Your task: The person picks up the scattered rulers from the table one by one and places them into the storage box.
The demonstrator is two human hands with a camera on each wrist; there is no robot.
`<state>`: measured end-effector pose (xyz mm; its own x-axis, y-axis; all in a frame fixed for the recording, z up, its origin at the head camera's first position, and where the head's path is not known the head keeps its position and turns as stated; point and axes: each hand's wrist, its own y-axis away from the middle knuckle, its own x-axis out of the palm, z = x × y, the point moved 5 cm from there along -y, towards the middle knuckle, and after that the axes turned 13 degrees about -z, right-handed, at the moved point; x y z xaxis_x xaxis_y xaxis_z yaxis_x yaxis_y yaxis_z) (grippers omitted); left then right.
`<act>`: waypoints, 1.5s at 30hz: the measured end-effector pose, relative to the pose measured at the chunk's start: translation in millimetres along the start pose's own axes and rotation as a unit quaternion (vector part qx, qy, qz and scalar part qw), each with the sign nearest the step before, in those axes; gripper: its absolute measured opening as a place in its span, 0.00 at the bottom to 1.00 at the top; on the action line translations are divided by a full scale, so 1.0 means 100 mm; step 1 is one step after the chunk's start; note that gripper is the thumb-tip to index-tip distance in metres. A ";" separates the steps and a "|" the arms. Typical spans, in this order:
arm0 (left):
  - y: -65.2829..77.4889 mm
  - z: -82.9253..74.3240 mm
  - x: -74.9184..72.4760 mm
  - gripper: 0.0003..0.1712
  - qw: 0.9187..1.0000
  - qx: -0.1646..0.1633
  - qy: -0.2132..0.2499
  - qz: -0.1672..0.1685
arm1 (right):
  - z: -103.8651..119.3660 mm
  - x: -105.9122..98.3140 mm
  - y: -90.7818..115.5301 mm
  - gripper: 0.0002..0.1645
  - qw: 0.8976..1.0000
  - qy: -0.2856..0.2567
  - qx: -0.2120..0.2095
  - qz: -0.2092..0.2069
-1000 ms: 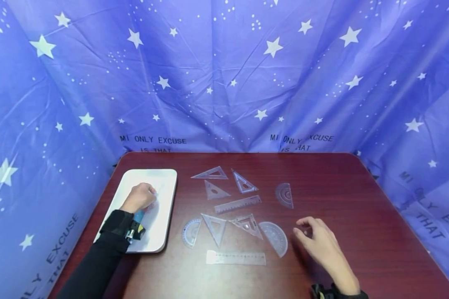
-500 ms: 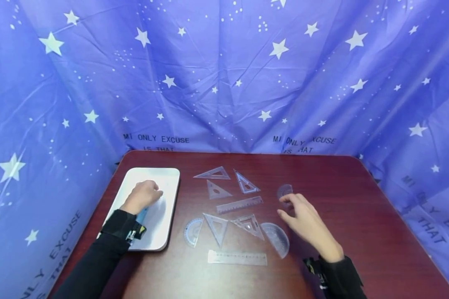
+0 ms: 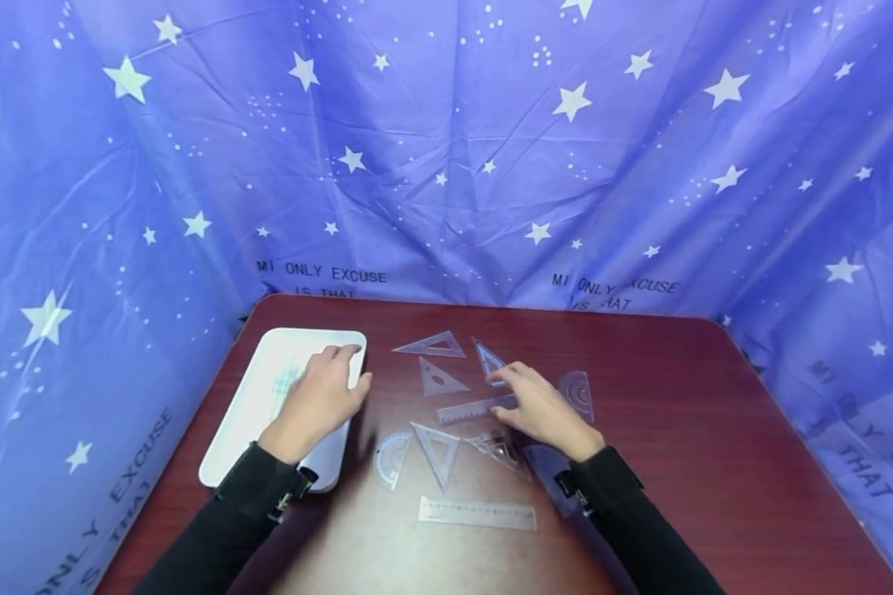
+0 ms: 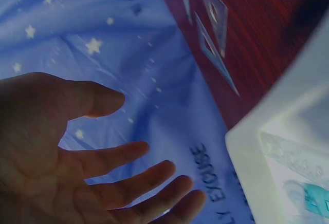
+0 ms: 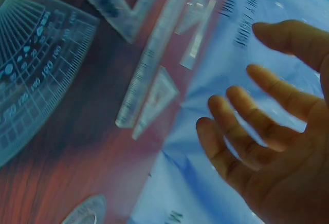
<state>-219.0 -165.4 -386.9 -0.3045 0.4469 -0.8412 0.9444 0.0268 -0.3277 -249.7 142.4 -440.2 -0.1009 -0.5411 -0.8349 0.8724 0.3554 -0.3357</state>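
My left hand (image 3: pixel 318 406) hovers over the right side of the white tray (image 3: pixel 231 442), fingers spread and nothing in them. Inside the tray, the left wrist view shows a clear plastic piece (image 4: pixel 293 154) and a teal-marked item (image 4: pixel 316 199), cut off by the frame. My right hand (image 3: pixel 546 411) is above the table, with its fingertips near a blue-edged set square (image 3: pixel 487 360) and the right end of a short clear ruler (image 3: pixel 465 411). In the right wrist view its fingers are loosely bent and hold nothing. The right forearm partly covers a large protractor (image 5: pixel 41 64).
Several clear set squares lie mid-table, including a long triangle (image 3: pixel 437 450) and one at the back (image 3: pixel 435 345). A small protractor (image 3: pixel 393 457) is near the tray, another (image 3: pixel 579 395) to the right. A ruler (image 3: pixel 478 513) lies in front. A starry curtain (image 3: pixel 446 149) surrounds the table.
My left hand has come up from inside the tray, opened its fingers and shifted right. My right hand has moved left and forward, past the small protractor to the set squares. The view has shifted slightly.
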 end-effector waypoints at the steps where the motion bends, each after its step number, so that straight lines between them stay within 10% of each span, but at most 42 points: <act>1: 0.02 -0.06 0.00 0.31 1.000 0.013 -0.001 -0.011 | 0.00 0.05 -0.02 0.30 1.000 0.010 -0.005 0.013; 12: 0.29 -0.39 0.09 0.27 0.980 0.117 -0.019 -0.162 | -0.09 0.35 -0.13 0.30 0.988 0.109 -0.025 0.105; 45: 0.53 -0.37 0.36 0.27 0.988 0.073 0.028 -0.131 | -0.13 0.33 -0.22 0.16 0.988 0.050 -0.131 0.067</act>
<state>-175.0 -114.8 -418.3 -0.5245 0.4911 -0.6954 0.8053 0.0211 -0.5925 -278.6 126.3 -465.6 -0.0512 -0.4016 -0.9144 0.7284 0.6114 -0.3093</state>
